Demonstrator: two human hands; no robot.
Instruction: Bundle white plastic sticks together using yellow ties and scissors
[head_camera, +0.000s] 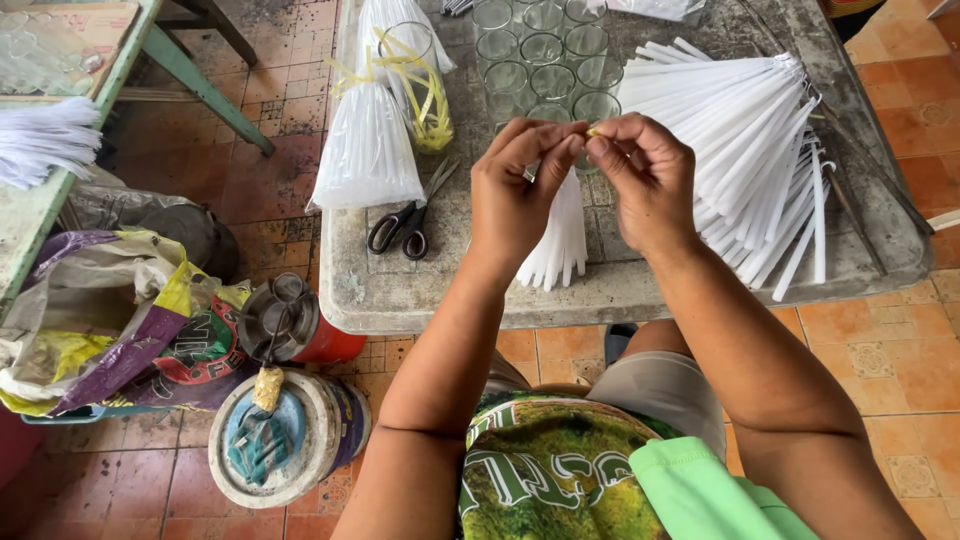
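Both hands' fingers (575, 140) pinched shut on yellow strip (593, 131) (above white bag bundle (556, 240)).

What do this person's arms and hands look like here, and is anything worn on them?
Both forearms are bare, with no sleeves in view. The left hand and right hand wear no gloves; no ring, watch or bracelet shows. Fingernails are short and unpainted.
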